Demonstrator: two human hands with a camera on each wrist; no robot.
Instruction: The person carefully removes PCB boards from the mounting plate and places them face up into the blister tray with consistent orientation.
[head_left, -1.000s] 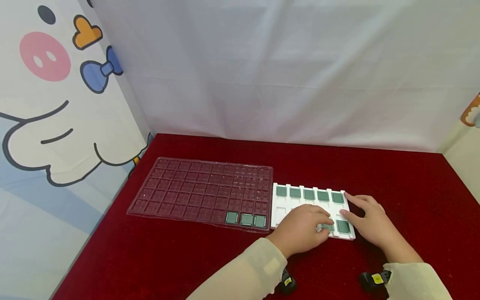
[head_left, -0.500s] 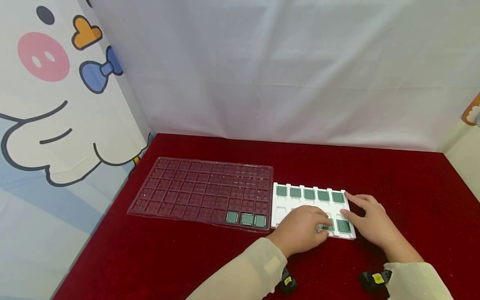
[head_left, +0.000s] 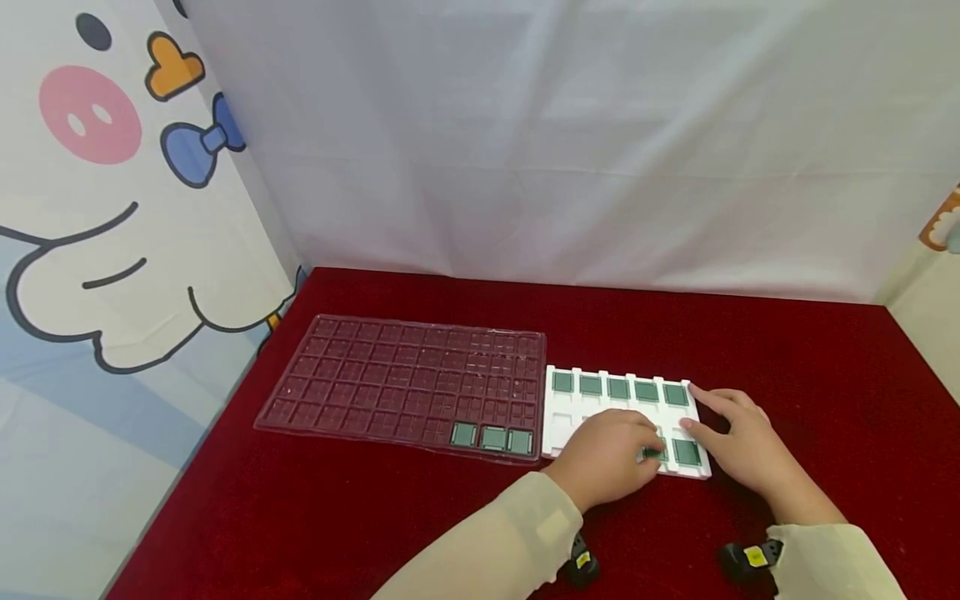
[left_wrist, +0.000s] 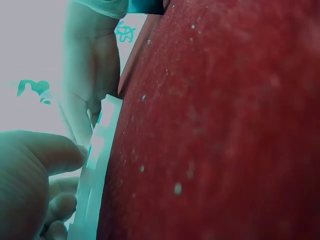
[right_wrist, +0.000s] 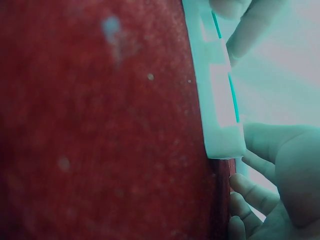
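item: white slotted tray [head_left: 558, 427], on the red cloth [head_left: 787, 358], right of centre, its left edge just beside a clear gridded tray [head_left: 390, 375].
contents, far row: five green square chips [head_left: 618, 388], one per slot, seated flat.
contents, near row: one green chip [head_left: 686, 452] in the rightmost slot; next to it on the left a second chip [head_left: 654, 454], half hidden under fingers; the slots further left show bare white.
contents, clear tray: three green chips [head_left: 492, 438] in the near right corner; all other cells bare.
left hand [head_left: 603, 458]: lies over the near row, fingers curled down on the half-hidden chip; whether it pinches or only presses that chip cannot be told from the head view. the left wrist view shows a thumb [left_wrist: 47, 150] touching the tray's near edge.
right hand [head_left: 742, 446]: fingers nearly straight, resting against the tray's right end; it braces, it grips nothing. the right wrist view shows the tray's corner [right_wrist: 222, 145] meeting the palm.
hazards, judged:
- chip tilted on a slot wall, if pressed down off-centre; it could sit proud or spring out.
- neighbouring chip at the right end knocked loose by the left fingers, which are touching or nearly touching it.
- light tray sliding left against the clear tray if the bracing hand eases off.
- fingers hide the slot, so seating goes unchecked.
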